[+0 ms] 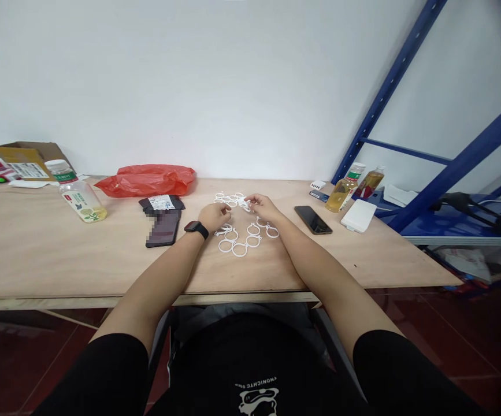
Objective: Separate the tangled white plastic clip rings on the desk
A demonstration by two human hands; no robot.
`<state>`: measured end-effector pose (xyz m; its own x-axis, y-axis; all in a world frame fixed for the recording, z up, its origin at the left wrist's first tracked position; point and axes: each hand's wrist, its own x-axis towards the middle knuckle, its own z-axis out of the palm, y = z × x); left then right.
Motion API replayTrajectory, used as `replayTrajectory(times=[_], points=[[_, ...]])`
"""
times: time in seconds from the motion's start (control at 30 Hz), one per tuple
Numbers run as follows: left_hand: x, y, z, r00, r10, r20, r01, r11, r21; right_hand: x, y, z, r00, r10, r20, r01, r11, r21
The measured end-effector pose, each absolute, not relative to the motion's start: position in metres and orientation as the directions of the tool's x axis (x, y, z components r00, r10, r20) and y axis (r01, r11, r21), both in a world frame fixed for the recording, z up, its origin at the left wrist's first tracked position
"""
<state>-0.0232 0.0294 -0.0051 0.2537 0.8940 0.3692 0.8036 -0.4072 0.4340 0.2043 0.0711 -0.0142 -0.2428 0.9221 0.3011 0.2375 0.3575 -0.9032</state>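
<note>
Several white plastic rings (240,240) lie in rows on the wooden table (81,254) just in front of my hands. A loose heap of more white rings (229,199) sits a little farther back. My right hand (262,206) reaches to the heap's right edge and pinches one white ring between thumb and fingertips. My left hand (214,216), with a black watch on its wrist, rests curled on the table beside the rows; what its fingers hold, if anything, is hidden.
A black pouch (162,222) lies left of my hands, a red plastic bag (148,179) behind it. A bottle (81,196) and a cardboard box (29,159) stand far left. A phone (313,219), a white case (358,215) and two bottles (345,189) sit right, by a blue rack (445,167).
</note>
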Motion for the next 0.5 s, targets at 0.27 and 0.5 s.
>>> replayTrajectory(times=[0.27,0.5], points=[[-0.025,0.04,-0.02,0.314,0.849,0.425,0.625,-0.522,0.581,0.181,0.048,-0.004,-0.446,0.863,0.237,0.031,0.28,-0.96],[-0.022,0.04,-0.018,0.244,0.857,0.454,0.459,-0.514,0.724,0.182,0.052,-0.004,-0.475,0.854,0.214,-0.04,0.222,-0.974]])
